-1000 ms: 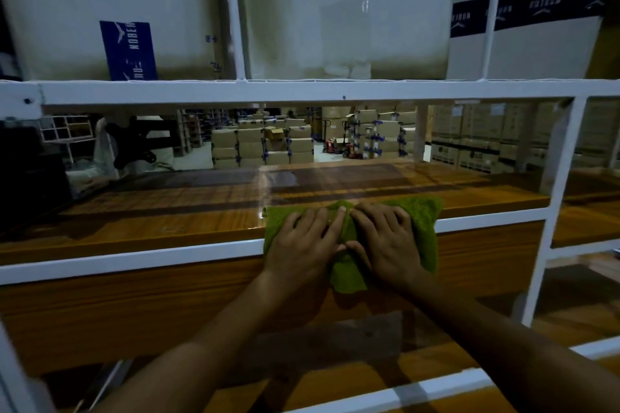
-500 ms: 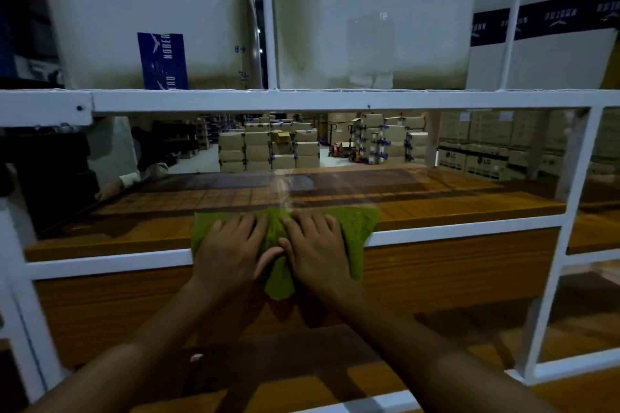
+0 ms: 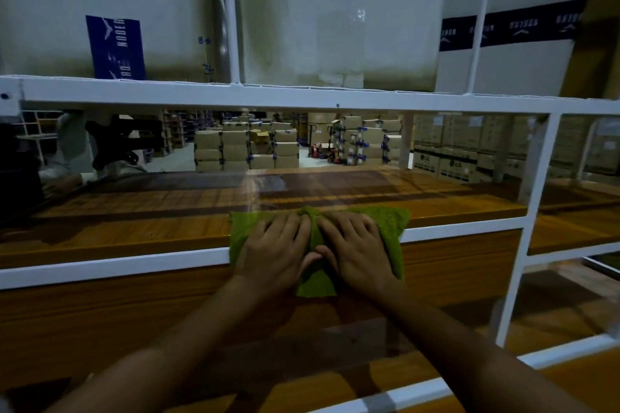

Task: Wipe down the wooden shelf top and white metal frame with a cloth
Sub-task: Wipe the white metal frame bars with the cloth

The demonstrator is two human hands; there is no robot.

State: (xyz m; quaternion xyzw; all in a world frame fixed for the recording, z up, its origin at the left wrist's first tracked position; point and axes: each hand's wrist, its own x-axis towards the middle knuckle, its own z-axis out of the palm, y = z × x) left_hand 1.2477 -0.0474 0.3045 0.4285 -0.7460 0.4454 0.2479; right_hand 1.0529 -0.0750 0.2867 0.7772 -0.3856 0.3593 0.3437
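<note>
Pressing cloth (image 3: 392, 223) flat: left hand (image 3: 275, 253), right hand (image 3: 359, 253).

Cloth and both hands at the shelf top's front edge, mid-span.

Cloth (image 3: 389, 223) lies over the front edge of the shelf top (image 3: 134, 225) and across the frame's front rail (image 3: 117, 265), one corner hanging below the rail. Left hand (image 3: 275, 251) flat on the cloth's left half, right hand (image 3: 355, 251) flat on its right half, side by side, thumbs close together. Post (image 3: 533, 211) stands right of the cloth, well apart, at the front edge. Upper rail (image 3: 302, 99) runs above the shelf top; on the level above sit left box (image 3: 67, 3), middle box (image 3: 335, 10) over the cloth, right box (image 3: 526, 67). Stacked cartons (image 3: 245, 151) far behind the back edge. Lower shelf (image 3: 335, 392) under the forearms.
</note>
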